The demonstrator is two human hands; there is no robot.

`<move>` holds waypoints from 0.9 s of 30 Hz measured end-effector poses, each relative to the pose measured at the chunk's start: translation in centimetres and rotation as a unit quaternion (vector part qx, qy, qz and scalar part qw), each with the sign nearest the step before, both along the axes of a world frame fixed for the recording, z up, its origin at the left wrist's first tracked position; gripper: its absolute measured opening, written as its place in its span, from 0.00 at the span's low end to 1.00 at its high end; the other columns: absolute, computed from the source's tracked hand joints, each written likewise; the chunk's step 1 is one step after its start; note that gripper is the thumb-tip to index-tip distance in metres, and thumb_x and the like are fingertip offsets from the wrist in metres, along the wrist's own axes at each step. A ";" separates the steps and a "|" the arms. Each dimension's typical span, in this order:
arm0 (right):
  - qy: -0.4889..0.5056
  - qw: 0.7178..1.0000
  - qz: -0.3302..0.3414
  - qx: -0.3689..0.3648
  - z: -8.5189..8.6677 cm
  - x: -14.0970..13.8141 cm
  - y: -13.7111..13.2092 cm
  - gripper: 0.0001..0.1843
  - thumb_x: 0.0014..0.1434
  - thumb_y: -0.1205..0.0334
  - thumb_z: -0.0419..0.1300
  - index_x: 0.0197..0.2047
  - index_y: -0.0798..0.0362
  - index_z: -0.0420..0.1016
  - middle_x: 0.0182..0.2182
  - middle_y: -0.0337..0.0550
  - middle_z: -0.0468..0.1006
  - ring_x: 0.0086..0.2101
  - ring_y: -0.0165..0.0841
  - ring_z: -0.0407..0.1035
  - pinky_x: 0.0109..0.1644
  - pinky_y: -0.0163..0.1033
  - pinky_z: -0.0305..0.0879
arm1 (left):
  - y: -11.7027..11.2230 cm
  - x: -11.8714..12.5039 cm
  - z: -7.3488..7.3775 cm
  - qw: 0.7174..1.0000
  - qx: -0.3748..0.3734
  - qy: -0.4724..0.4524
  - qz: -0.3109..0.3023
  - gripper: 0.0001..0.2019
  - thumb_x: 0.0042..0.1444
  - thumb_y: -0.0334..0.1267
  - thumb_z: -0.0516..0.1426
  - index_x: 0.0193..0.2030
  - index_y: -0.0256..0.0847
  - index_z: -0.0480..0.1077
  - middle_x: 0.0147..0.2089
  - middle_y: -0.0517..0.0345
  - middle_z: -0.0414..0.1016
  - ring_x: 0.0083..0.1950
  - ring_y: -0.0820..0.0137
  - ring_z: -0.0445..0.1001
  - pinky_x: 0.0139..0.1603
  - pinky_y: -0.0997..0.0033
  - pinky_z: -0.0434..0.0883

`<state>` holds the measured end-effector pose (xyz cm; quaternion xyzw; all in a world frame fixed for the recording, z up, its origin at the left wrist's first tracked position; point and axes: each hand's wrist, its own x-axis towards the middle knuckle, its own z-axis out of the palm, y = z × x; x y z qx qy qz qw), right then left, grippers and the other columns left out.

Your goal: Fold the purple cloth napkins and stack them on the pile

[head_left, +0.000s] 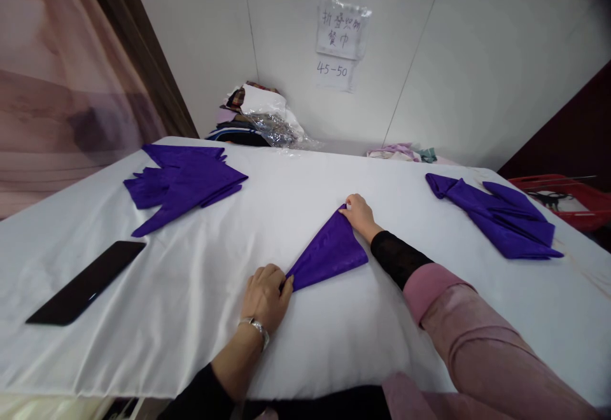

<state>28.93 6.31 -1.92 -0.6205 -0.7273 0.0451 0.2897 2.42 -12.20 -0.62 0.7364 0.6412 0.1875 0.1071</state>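
Note:
A purple napkin [330, 251], folded to a triangle, lies on the white tablecloth [377, 318] in front of me. My left hand [266, 296], with a silver band at the wrist, pinches its near left corner. At the far corner, my right hand [360, 215] grips the cloth between thumb and fingers. Part of each held corner is hidden by the fingers. Further left lies a pile of folded purple napkins [186, 181]. Another folded purple napkin [501, 216] rests on the right side of the table.
A dark flat panel [88, 283] lies at the table's left. Clothes and clear plastic [267, 118] are heaped behind the far edge, with more pastel cloth [401, 151] further right. A red basket [573, 200] stands past the right edge. Handwritten signs [340, 41] hang on the wall.

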 end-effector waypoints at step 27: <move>-0.024 0.930 0.354 -0.093 2.0 -0.9 -1.3 0.06 0.57 0.67 0.57 0.31 0.49 0.74 0.56 0.43 0.70 0.63 0.42 0.48 0.63 0.58 0.42 | 0.1 -0.1 -0.1 1.000 -0.005 -0.015 -0.015 0.16 0.63 0.42 0.44 0.27 0.42 0.65 0.34 0.56 0.70 0.39 0.65 0.66 0.42 0.61 0.61</move>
